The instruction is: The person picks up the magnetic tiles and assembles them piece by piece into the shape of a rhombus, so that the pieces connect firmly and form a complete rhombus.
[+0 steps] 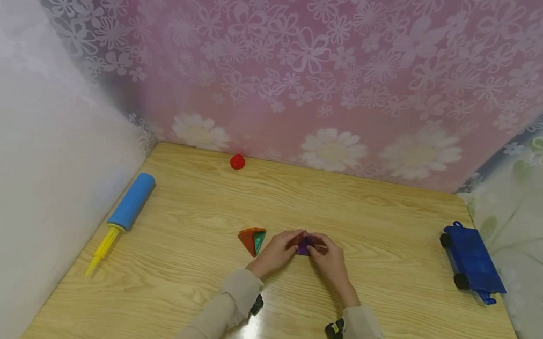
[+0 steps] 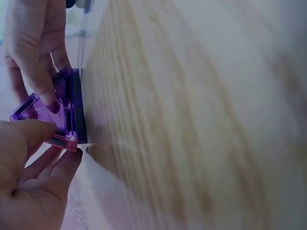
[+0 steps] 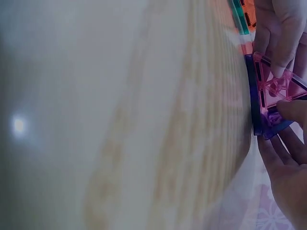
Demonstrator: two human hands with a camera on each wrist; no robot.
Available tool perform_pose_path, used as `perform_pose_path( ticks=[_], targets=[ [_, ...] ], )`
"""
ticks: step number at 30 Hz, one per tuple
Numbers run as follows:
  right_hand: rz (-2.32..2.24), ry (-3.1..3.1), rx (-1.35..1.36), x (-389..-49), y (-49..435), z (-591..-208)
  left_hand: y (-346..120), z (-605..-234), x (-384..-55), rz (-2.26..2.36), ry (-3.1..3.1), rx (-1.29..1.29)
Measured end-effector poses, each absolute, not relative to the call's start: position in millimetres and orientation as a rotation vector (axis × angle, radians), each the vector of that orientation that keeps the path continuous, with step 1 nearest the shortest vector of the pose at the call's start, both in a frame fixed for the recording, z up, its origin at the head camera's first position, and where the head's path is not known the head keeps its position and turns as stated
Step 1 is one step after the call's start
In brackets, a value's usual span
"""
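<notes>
Both hands hold a small pyramid of translucent triangular magnetic tiles over the table. A purple tile [image 2: 72, 103] shows on it in the left wrist view, and a pink tile [image 3: 276, 86] in the right wrist view. Its base edge lies at the tabletop. My left hand [image 1: 276, 252] pinches one side between thumb and fingers. From the other side, my right hand [image 1: 330, 258] does the same, thumb on the front face. Fingers hide much of the pyramid in the head view. Just left of the left hand stands an orange and green tile pyramid [image 1: 249, 240].
A blue hand pump [image 1: 133, 200] with a yellow nozzle lies along the left side. On the right is a blue toy trailer [image 1: 473, 260] with black wheels. A small red object [image 1: 237, 161] sits at the back edge, before a flowered pink curtain [image 1: 269, 83].
</notes>
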State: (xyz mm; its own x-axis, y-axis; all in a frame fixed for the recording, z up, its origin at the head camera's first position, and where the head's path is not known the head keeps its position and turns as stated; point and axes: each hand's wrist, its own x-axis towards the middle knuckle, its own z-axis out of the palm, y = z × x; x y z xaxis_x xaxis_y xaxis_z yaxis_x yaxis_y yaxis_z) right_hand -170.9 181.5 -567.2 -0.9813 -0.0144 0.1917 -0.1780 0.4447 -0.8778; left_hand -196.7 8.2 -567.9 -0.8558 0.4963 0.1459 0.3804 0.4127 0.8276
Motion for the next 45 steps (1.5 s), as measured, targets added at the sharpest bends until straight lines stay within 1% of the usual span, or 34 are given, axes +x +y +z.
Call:
perform_pose_path(
  ticks=[5, 12, 16, 21, 24, 27, 31, 34, 37, 41, 45],
  targets=[
    [1.607, -2.553, 0.151, -169.0, 183.5, -567.6, 8.5, -570.6, -197.0, 1.457, 2.542, 0.772],
    [1.785, -2.654, 0.050, -165.2, 189.7, -566.9, 6.2, -575.9, -196.0, 1.485, 2.652, 0.702],
    [1.889, -2.727, 0.061, -168.4, 192.9, -562.6, 6.1, -578.3, -195.9, 1.546, 2.678, 0.691],
    [1.994, -2.788, 0.172, -177.2, 197.2, -555.2, 7.4, -575.9, -196.0, 1.604, 2.644, 0.697],
    [1.941, -2.774, 0.324, -181.6, 199.3, -555.5, 7.8, -573.7, -196.4, 1.581, 2.630, 0.690],
    [1.863, -2.745, 0.414, -183.0, 199.4, -556.8, 4.8, -568.8, -196.7, 1.520, 2.648, 0.699],
    [1.860, -2.786, 0.324, -182.7, 196.8, -555.8, -10.2, -544.9, -197.5, 1.470, 2.654, 0.694],
    [1.819, -2.828, 0.219, -182.4, 193.9, -554.6, -29.8, -521.3, -200.5, 1.457, 2.682, 0.689],
    [1.777, -2.847, 0.136, -181.9, 192.6, -554.0, -52.5, -508.4, -205.5, 1.452, 2.737, 0.657],
    [1.740, -2.841, 0.045, -181.6, 192.1, -555.5, -81.1, -512.5, -210.1, 1.488, 2.695, 0.525],
    [1.717, -2.811, -0.029, -181.8, 192.0, -557.6, -100.7, -526.3, -208.0, 1.495, 2.567, 0.417]
  ],
)
